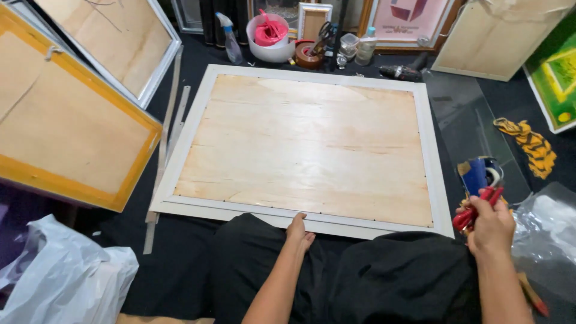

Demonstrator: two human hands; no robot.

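Frame steadied face-down, red-handled tool held off to the side

The white frame [180, 174], with its plywood backing [306, 150] uppermost, lies flat on the dark floor [186, 264]; its near edge is pressed by the left hand [298, 231] with fingers loose, while the right hand [491, 227] is clenched round a red-handled tool [474, 213]. The glass sheet [468, 120] lying just beside the frame could be cracked if knocked or leaned on.
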